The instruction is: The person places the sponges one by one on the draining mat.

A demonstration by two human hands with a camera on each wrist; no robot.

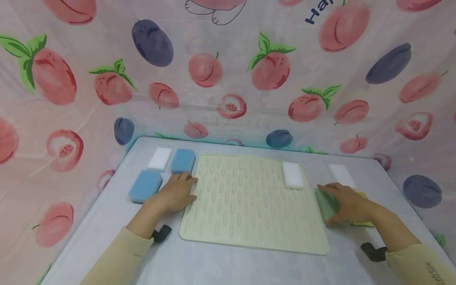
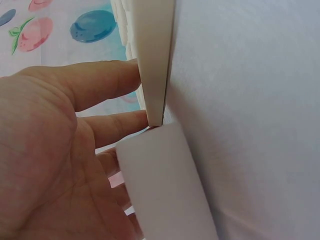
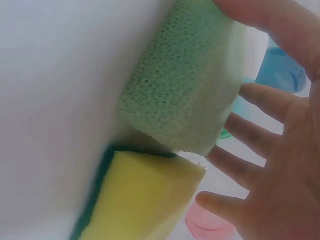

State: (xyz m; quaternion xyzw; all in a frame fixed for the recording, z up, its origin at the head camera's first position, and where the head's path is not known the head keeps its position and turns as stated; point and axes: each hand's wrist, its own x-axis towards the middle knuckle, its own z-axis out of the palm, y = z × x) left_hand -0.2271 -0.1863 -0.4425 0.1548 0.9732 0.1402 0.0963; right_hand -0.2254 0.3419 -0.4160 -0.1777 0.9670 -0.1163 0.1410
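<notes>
My left hand [image 1: 177,192] rests at the left edge of a cream ridged mat [image 1: 246,221]. Its thumb and index fingertip touch the mat's rim in the left wrist view, and a pale block [image 2: 160,185] sits close by the other fingers. On the mat's upper right part lies a white sponge block [image 1: 293,175]. At the mat's right side my right hand [image 1: 347,204] holds a porous green sponge [image 3: 175,75] between thumb and fingers. Just beside it is a yellow sponge [image 3: 142,192] with a dark green scouring layer, mostly hidden under the hand in the head view.
Left of the mat are two blue sponges [image 1: 145,186] and a white block [image 1: 160,159]. Another white block [image 1: 342,175] lies beyond my right hand. A fruit-print curtain [image 1: 235,79] closes off the back and sides of the white-covered table [image 1: 221,269].
</notes>
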